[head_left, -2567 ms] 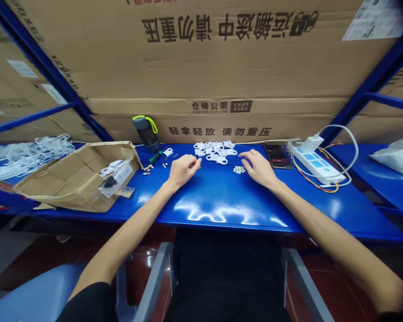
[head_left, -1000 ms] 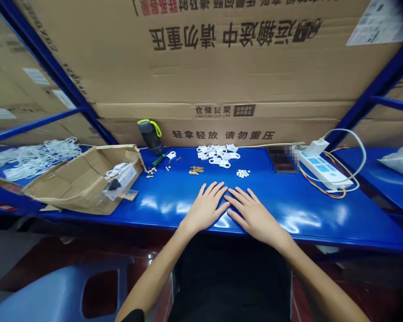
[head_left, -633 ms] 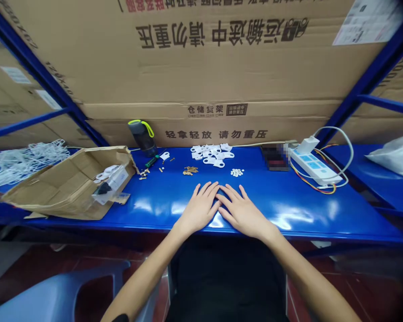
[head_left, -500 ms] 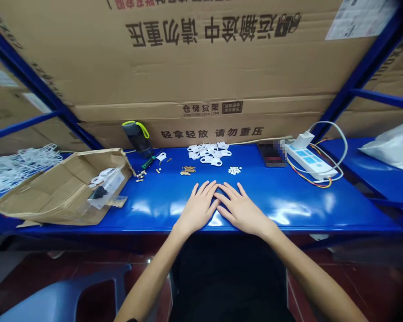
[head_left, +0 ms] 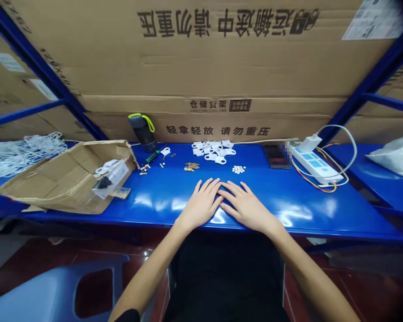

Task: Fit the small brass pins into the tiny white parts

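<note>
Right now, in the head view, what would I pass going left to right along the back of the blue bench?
White cord loops, torn cardboard box, dark water bottle, green-handled screwdriver, brass pieces, white plastic pieces, small white discs, phone, power strip, white plastic bag.

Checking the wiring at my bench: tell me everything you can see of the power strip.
The power strip is a long white plastic bar with blue panels on top, lying at an angle on the blue bench at the right. A white plug adapter sits at its far end, with a white cable looping away; thin yellow and red wires run alongside.
</note>
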Demonstrator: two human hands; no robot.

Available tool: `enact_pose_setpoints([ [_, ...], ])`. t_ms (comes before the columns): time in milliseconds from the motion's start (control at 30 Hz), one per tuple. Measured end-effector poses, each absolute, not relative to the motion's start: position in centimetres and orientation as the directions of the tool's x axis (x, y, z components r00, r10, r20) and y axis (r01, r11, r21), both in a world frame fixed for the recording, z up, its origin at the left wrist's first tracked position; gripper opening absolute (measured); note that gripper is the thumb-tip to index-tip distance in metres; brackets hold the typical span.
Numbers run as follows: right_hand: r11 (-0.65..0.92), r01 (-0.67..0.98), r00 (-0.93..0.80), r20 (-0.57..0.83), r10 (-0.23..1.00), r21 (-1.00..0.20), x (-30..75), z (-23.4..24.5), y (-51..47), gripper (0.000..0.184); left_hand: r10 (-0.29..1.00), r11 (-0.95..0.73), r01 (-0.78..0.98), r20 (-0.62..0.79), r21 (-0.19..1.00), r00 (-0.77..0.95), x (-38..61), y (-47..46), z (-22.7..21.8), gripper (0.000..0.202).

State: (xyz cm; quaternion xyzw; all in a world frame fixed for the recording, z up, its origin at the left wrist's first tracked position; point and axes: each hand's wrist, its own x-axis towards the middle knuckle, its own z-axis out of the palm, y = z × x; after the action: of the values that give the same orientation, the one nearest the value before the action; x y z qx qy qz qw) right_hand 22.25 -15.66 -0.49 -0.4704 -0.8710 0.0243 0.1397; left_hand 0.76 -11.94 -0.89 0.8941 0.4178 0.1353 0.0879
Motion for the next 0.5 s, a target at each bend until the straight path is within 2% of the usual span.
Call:
enact_pose_setpoints([
  [267, 0.309, 0.948, -0.266, 0.337, 0.903, -0.079, 23.9, -0.8, -15.1, 0.047, 0.757, -0.653, 0.716, 0.203, 0.247, 0.621, 0.6, -12.3, -1.0, 0.052],
  [400, 0.325, 0.946, -0.304, 0.326, 0.895, -0.010, 25.7, -0.3, -14.6, 0.044, 0.690, -0.722, 0.638, 0.210, 0.268, 0.693, -1.5, -10.4, 1.0, 0.042],
  [500, 0.397, 0.917, -0.393, 0.228, 0.891, 0.029, 27.8, 1.2, -11.7, 0.036, 0.721, -0.692, 0.667, 0.237, 0.277, 0.650, -3.4, -6.1, 3.6, 0.032],
])
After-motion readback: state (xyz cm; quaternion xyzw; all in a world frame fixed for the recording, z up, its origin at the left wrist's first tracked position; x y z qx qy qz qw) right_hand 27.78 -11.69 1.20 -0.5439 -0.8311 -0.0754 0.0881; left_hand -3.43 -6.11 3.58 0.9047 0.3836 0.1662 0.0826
